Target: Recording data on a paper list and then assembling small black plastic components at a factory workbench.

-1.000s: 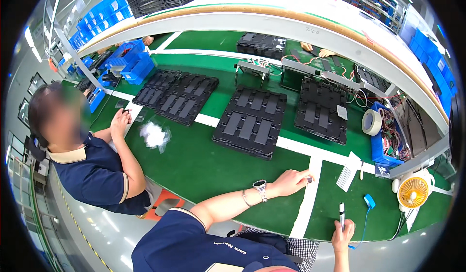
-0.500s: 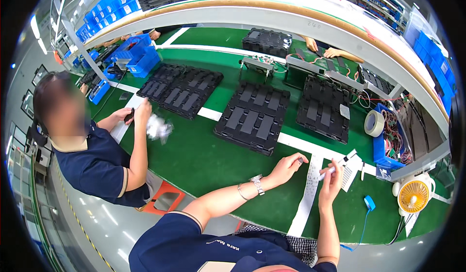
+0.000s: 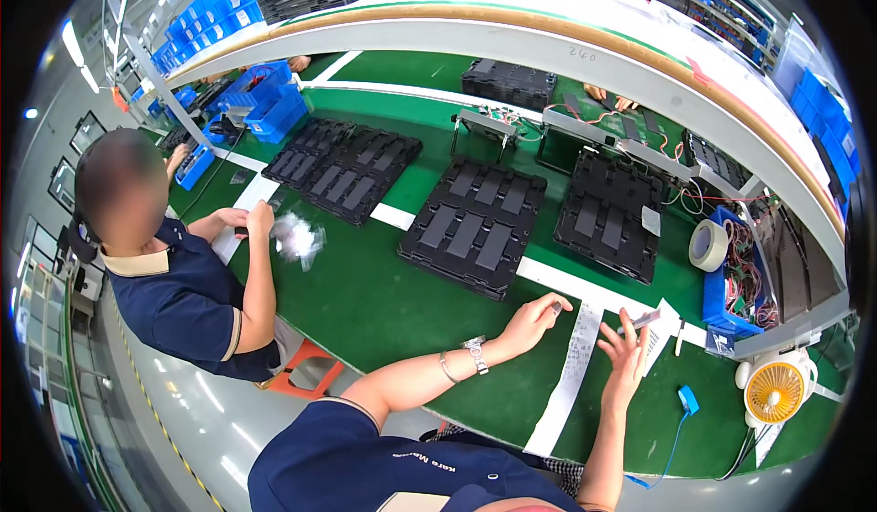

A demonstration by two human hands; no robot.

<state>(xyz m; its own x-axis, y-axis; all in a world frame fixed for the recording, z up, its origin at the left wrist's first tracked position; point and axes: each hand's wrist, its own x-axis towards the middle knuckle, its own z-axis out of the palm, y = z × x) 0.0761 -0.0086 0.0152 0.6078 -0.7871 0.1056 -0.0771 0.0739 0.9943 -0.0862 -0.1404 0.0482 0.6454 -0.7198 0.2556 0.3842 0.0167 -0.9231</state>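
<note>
My left hand (image 3: pixel 528 326), a metal watch and a bracelet on its wrist, hovers low over the green table. Its thumb and forefinger pinch a small dark piece (image 3: pixel 555 307), too small to name. To its right is my right hand (image 3: pixel 624 362), palm partly turned up and some fingers spread. A slim white pen-like stick (image 3: pixel 647 319) lies between its fingers, blurred. Below the hands runs a white strip (image 3: pixel 574 366) with handwriting. A printed paper sheet (image 3: pixel 665 329) lies just past the right hand. Ahead sit black trays with grey rectangular pads (image 3: pixel 475 224).
Another black tray (image 3: pixel 610 215) lies to the right. A tape roll (image 3: pixel 709 244) leans by a blue bin (image 3: pixel 723 306) of wires. A yellow-white fan (image 3: pixel 775 391) and blue-corded clip (image 3: pixel 688 401) are at right. A co-worker (image 3: pixel 183 284) sits left; a shelf beam (image 3: pixel 512 37) crosses above.
My right hand has opened its fingers and turned, and the white stick has swung round in it. My left hand has shifted slightly left. The co-worker's hands have moved slightly.
</note>
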